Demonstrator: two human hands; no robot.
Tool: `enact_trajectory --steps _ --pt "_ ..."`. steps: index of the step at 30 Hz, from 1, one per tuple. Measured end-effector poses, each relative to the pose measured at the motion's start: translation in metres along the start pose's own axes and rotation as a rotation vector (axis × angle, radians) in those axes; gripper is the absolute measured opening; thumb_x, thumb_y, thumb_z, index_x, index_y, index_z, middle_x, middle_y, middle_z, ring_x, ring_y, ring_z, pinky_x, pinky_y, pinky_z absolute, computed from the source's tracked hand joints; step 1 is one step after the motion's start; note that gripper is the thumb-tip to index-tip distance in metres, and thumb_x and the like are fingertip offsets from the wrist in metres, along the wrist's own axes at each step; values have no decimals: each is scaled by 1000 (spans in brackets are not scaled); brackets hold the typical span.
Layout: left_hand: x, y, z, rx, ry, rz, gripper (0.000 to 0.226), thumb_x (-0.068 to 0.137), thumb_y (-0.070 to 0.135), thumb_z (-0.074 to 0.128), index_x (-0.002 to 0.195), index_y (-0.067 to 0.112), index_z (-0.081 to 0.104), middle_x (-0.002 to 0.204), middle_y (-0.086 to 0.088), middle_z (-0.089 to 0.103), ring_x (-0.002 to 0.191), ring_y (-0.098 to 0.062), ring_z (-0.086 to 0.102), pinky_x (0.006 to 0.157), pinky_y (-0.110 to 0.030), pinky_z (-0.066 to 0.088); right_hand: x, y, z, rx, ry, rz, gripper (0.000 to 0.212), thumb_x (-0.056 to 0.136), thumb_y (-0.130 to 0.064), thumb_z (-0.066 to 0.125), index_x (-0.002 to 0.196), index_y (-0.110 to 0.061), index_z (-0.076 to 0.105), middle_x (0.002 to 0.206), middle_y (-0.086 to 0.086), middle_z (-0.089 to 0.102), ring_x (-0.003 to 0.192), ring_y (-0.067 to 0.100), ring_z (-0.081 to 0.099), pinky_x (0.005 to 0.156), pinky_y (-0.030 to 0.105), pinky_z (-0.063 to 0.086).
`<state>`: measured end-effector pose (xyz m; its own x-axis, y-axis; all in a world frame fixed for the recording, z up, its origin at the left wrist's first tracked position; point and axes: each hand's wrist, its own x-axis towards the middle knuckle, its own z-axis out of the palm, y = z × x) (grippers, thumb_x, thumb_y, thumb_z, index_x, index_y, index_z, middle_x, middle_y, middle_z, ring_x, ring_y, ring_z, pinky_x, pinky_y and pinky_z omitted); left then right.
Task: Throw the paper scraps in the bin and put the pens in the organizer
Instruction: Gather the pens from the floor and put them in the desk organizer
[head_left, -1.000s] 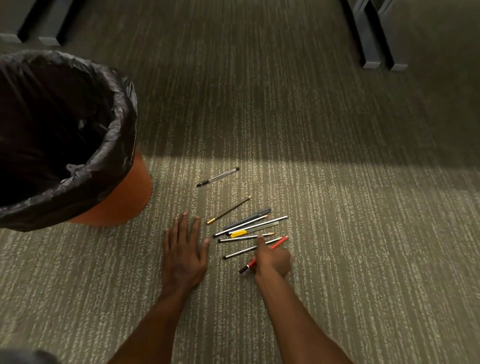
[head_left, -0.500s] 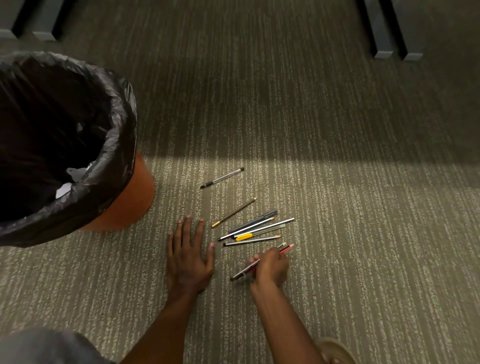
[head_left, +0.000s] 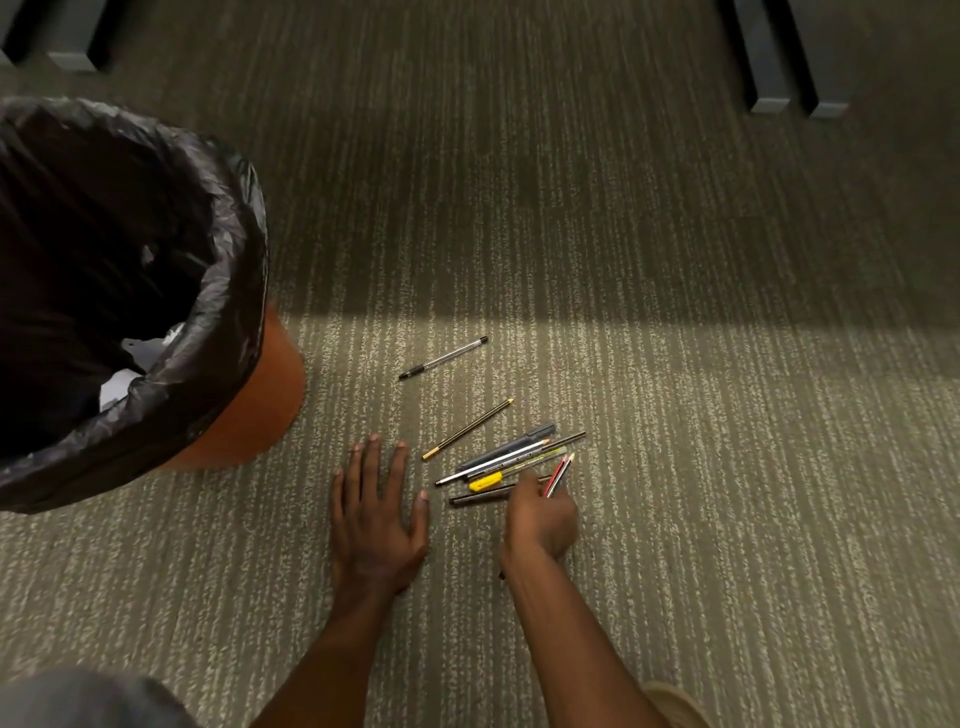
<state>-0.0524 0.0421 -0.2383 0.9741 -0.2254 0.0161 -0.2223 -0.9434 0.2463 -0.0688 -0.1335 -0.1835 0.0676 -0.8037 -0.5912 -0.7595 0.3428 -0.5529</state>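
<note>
Grey carpet (head_left: 675, 467): pens (head_left: 511, 457) lie slanted just past the right hand (head_left: 540, 519).
It grips two pens; left hand (head_left: 376, 514) lies flat, spread, empty.

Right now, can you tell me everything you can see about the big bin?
The bin is a round orange tub, probably plastic, standing upright on the carpet at the left. A crinkly black bag lines it and folds over the rim. White paper scraps lie inside. Neither hand touches it, and the pens lie apart from it, to its right.
</note>
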Motion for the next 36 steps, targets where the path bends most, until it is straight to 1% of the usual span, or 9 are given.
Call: enact_trajectory --steps 2,6,9,11,15,19,26,32,36 --pt "1 0 1 -2 4 -1 70 98 54 44 163 31 33 176 -2 21 164 -24 17 132 -49 17 4 5 -3 102 -15 -4 34 96 -31 57 95 0 72 97 25 72 90 42 67 79 46 53" --pt "1 -1 2 -10 9 -3 70 97 54 44 163 31 33 176 -2 20 164 -24 17 131 -49 18 12 4 -15 376 -115 19 19 101 -27 50 87 -22 63 78 9 64 63 22 53 58 36 41" --pt "1 -3 4 -4 4 -2 71 98 55 43 164 33 30 177 0 17 164 -23 15 132 -48 17 17 -5 -23 311 -267 -195 18 107 -39 45 104 -29 60 75 2 56 58 16 53 51 33 49" --pt "1 -2 3 0 1 -4 71 98 55 43 164 33 30 177 -1 17 164 -23 16 132 -48 16 20 -13 -29 167 -371 -423 15 105 -47 44 106 -38 57 77 2 57 60 17 56 53 35 52" --pt "0 -1 1 -4 4 -4 71 98 54 45 164 32 31 176 -3 20 163 -25 18 132 -49 16 36 -30 -37 -393 -430 -997 25 97 -50 60 102 -27 67 71 -9 63 59 8 56 53 26 40" --pt "0 1 -2 -8 7 -8 70 98 53 47 163 30 34 176 -4 22 162 -26 21 131 -50 18 47 -42 -36 -882 -383 -1252 17 90 -40 66 102 -28 71 86 -4 73 76 21 67 62 30 47" --pt "0 1 -2 -6 13 -6 70 98 52 47 163 31 33 176 -4 22 163 -25 20 131 -51 19 53 -48 -31 -1005 -454 -1359 19 85 -34 66 101 -28 71 94 -2 70 87 27 69 69 36 53" --pt "0 -2 3 -6 21 -1 70 99 53 45 164 31 31 176 -3 20 164 -24 18 131 -51 19 34 -35 -28 -773 -388 -1186 10 81 -35 71 84 -26 70 69 -7 68 63 19 66 58 28 46" --pt "-1 -3 4 5 21 -3 70 99 55 43 164 33 29 176 -2 19 164 -25 17 132 -50 17 21 -30 -16 -943 -428 -1343 15 81 -26 66 94 -23 70 86 2 73 80 29 70 62 33 48"
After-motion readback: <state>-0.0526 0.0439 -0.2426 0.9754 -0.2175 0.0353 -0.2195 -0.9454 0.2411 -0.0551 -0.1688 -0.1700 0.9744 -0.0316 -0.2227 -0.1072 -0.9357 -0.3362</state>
